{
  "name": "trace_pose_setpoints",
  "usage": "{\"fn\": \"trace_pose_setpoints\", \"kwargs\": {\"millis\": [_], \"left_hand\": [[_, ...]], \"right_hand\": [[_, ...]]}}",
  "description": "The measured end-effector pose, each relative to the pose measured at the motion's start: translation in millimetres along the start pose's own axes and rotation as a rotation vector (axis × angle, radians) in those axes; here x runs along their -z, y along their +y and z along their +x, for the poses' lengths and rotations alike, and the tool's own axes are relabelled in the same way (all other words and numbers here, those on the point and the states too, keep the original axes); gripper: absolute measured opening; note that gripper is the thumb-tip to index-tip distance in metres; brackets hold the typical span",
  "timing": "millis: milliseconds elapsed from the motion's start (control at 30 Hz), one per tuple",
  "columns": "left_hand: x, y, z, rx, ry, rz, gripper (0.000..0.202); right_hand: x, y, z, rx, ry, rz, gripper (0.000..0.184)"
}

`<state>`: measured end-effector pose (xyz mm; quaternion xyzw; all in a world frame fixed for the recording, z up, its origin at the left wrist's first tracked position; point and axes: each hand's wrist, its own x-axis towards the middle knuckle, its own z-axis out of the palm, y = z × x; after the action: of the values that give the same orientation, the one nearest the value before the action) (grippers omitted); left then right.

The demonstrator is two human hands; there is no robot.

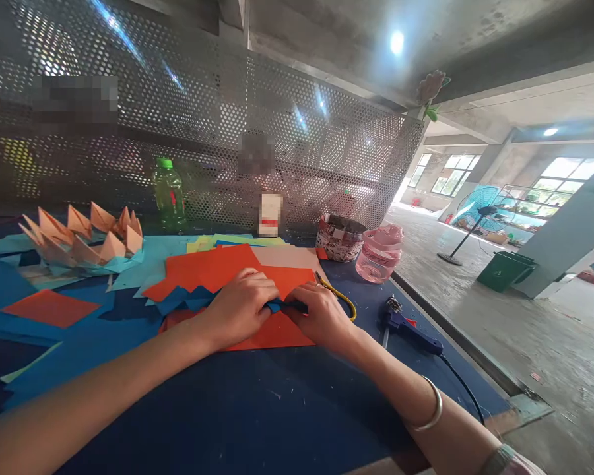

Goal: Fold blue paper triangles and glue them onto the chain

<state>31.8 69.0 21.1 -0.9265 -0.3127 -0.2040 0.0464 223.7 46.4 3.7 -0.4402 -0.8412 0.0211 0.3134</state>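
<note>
Both hands meet at a folded blue paper strip (193,298) with a zigzag upper edge, lying over orange paper sheets (208,267). The fingers of my left hand (250,303) are closed on the strip near its right part. Close beside it, my right hand (321,313) pinches the strip's right end, fingertips curled and partly hiding it. Yellow-handled scissors (344,299) lie just behind my right hand. At the far left stands a ring of folded peach paper points (86,237) on a light blue base.
A glue gun (406,326) with a cord lies to the right, near the table edge. Behind it stand a pink water jug (380,254) and a patterned round container (340,237). A green-capped bottle (169,194) is by the perforated screen (202,119). Blue sheets (79,369) cover the left.
</note>
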Motion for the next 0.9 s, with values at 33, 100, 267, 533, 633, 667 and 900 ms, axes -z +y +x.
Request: {"fn": "trace_pose_setpoints", "kwargs": {"millis": [33, 100, 267, 533, 633, 667, 900], "left_hand": [[-0.1, 0.3, -0.2, 0.001, -0.001, -0.001, 0.017], [0.3, 1.5, -0.7, 0.008, -0.009, 0.001, 0.016], [1.0, 4.3, -0.8, 0.027, -0.025, 0.03, 0.015], [-3.0, 5.8, -3.4, -0.015, 0.001, 0.047, 0.017], [-3.3, 4.8, -3.7, -0.012, 0.001, 0.071, 0.018], [-3.3, 4.4, -3.6, -0.008, -0.002, 0.085, 0.018], [-2.3, 3.6, -1.3, 0.016, -0.058, 0.169, 0.016]], "right_hand": [[-0.4, -0.5, -0.3, 0.001, -0.003, -0.005, 0.006], [-0.9, -2.1, -0.9, -0.003, -0.014, -0.016, 0.006], [-2.5, -6.3, -2.4, -0.007, -0.051, -0.022, 0.006], [-9.5, -7.5, -3.3, 0.047, -0.044, -0.028, 0.006], [-12.1, -7.7, -4.2, 0.057, -0.03, -0.018, 0.006], [-13.1, -7.7, -4.6, 0.051, -0.026, -0.01, 0.006], [-21.2, -7.2, -4.4, -0.016, -0.049, 0.015, 0.015]]}}
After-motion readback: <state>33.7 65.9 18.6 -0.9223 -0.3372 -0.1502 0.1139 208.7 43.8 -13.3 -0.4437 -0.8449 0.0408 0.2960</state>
